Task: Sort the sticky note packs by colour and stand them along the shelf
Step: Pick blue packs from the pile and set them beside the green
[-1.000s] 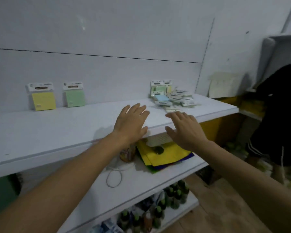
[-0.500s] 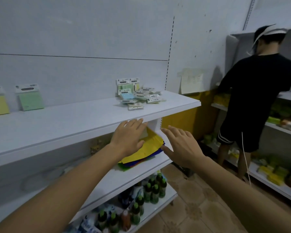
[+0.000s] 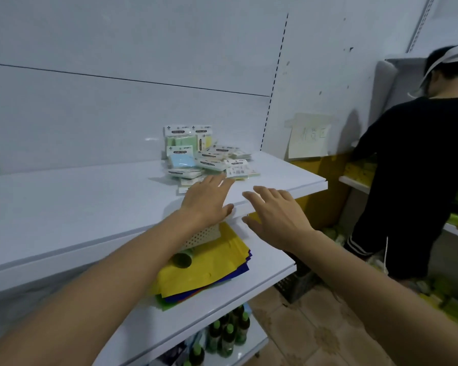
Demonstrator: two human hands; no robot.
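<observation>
Head view: my left hand (image 3: 206, 202) and right hand (image 3: 278, 217) spread empty; I'd pinch the probably light, slippery pastel wrapped sticky note packs (image 3: 212, 161) by their headers.

You face a smooth white shelf (image 3: 90, 202) with a faint sheen; the sticky note packs (image 3: 209, 161) wear glossy clear wrap; yellow sheets (image 3: 209, 262) below look shiny and thin.

Both bare forearms reach forward; the left hand (image 3: 208, 200) and right hand (image 3: 275, 216) are spread flat, fingers straight, holding nothing.
</observation>
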